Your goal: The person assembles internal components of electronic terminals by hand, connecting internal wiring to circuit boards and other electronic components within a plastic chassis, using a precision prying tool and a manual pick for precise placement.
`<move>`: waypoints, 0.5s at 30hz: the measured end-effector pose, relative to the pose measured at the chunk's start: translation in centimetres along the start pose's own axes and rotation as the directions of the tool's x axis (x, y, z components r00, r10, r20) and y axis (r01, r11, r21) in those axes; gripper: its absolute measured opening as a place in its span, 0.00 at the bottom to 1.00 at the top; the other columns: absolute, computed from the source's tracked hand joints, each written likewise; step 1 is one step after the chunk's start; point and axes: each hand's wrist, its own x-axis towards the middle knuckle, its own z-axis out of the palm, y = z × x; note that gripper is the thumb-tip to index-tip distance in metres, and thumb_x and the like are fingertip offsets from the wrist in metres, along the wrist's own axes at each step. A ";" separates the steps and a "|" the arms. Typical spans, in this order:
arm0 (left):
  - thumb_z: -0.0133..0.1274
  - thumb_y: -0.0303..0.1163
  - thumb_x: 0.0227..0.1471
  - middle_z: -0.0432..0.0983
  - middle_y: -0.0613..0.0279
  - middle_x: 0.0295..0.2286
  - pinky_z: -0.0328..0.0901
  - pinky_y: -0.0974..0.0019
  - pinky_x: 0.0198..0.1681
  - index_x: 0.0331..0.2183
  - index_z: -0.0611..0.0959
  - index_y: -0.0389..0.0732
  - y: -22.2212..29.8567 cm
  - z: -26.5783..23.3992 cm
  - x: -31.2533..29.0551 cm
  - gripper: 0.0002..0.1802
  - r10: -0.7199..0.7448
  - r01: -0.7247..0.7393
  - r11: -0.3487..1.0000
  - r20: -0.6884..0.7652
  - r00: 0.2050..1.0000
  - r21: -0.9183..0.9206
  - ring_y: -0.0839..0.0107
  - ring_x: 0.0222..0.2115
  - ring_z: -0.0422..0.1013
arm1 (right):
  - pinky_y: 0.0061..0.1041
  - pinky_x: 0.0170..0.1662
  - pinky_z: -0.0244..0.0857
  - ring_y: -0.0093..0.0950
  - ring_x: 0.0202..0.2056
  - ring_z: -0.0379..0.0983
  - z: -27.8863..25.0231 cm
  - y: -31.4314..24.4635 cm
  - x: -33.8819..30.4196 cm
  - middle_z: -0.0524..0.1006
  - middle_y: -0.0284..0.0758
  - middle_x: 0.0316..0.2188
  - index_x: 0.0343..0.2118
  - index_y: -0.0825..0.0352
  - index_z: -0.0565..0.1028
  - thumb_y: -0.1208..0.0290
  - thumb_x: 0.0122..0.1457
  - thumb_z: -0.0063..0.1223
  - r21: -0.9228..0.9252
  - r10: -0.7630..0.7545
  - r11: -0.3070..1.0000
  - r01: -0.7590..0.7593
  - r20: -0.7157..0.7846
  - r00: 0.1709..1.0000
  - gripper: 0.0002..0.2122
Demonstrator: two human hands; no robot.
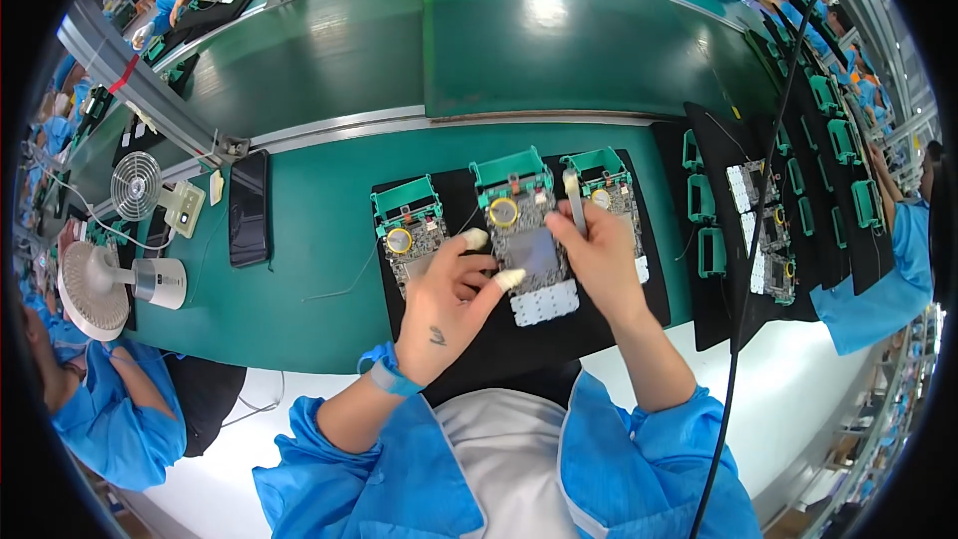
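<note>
A circuit board [534, 252] with a green plastic frame [511, 172] at its far end and a white keypad-like strip [546, 304] at its near end is in front of me. My left hand [444, 289] grips its left edge, thumb over the face and other fingers curled beside it. Pale covers show on two fingertips. My right hand [604, 255], at the board's right edge, pinches a slim grey tool [575, 198] with a pale tip, perhaps a brush. Similar framed boards lie at left [407, 240] and right [621, 202], the right one partly hidden by my hand.
Black mats [394, 307] cover part of the green table [309, 309]. A black phone [249, 208] and two small fans [135, 185] are at left. More boards and green frames [701, 198] stand at right. A black cable [743, 289] hangs there. Co-workers sit around.
</note>
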 end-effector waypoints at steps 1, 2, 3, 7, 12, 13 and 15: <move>0.59 0.24 0.50 0.79 0.53 0.27 0.70 0.73 0.24 0.38 0.77 0.29 -0.6 0.1 -0.1 0.13 -0.040 0.040 0.998 -0.001 0.999 -0.044 0.74 0.22 0.76 | 0.15 0.25 0.54 0.11 0.23 0.61 0.2 0.1 -0.7 0.71 0.24 0.21 0.36 0.73 0.76 0.69 0.59 0.56 0.013 0.049 0.999 -0.049 -0.005 0.999 0.10; 0.58 0.24 0.51 0.79 0.53 0.27 0.71 0.73 0.25 0.38 0.78 0.29 -1.1 0.4 -0.2 0.12 -0.078 0.079 0.993 0.009 0.997 -0.091 0.73 0.24 0.77 | 0.14 0.25 0.54 0.10 0.23 0.60 0.1 0.2 -1.4 0.71 0.23 0.21 0.36 0.72 0.76 0.70 0.59 0.56 0.023 0.101 0.995 -0.100 -0.017 0.995 0.10; 0.57 0.23 0.51 0.79 0.52 0.27 0.71 0.73 0.26 0.38 0.78 0.29 -1.7 0.2 -0.2 0.11 -0.030 0.031 0.998 0.012 0.999 -0.055 0.71 0.26 0.78 | 0.14 0.25 0.54 0.10 0.23 0.60 0.1 0.5 -1.9 0.71 0.23 0.21 0.36 0.72 0.76 0.70 0.59 0.56 0.022 0.104 0.994 -0.104 -0.019 0.994 0.10; 0.59 0.21 0.50 0.80 0.53 0.29 0.72 0.72 0.28 0.33 0.80 0.29 -1.2 -0.9 -0.4 0.07 0.117 -0.097 0.942 -0.044 0.992 0.322 0.72 0.26 0.78 | 0.13 0.24 0.53 0.09 0.23 0.59 0.0 2.4 -3.6 0.69 0.22 0.20 0.35 0.72 0.76 0.69 0.60 0.56 0.074 0.136 0.988 -0.134 -0.013 0.991 0.09; 0.59 0.18 0.40 0.78 0.51 0.34 0.71 0.62 0.34 0.34 0.78 0.30 -1.8 -0.9 0.2 0.13 0.581 -0.575 0.668 0.153 0.800 0.473 0.58 0.33 0.75 | 0.14 0.23 0.55 0.11 0.22 0.61 0.6 3.1 -4.4 0.71 0.28 0.30 0.45 0.72 0.71 0.72 0.58 0.56 -0.152 -0.124 0.983 0.105 -0.122 0.985 0.14; 0.59 0.17 0.40 0.78 0.50 0.35 0.71 0.62 0.34 0.34 0.78 0.30 -1.9 -0.8 0.6 0.14 0.630 -0.643 0.616 0.207 0.749 0.454 0.58 0.32 0.74 | 0.14 0.22 0.55 0.12 0.20 0.61 0.4 2.4 -4.4 0.69 0.30 0.34 0.48 0.70 0.68 0.75 0.56 0.58 -0.244 -0.167 0.960 0.137 -0.108 0.980 0.17; 0.59 0.16 0.39 0.77 0.50 0.34 0.70 0.63 0.33 0.34 0.78 0.31 -1.5 -0.4 1.1 0.15 0.683 -0.715 0.571 0.251 0.686 0.403 0.58 0.32 0.73 | 0.14 0.22 0.55 0.12 0.20 0.61 0.3 2.9 -4.2 0.69 0.30 0.34 0.47 0.70 0.68 0.76 0.56 0.58 -0.226 -0.203 0.958 0.175 -0.107 0.973 0.17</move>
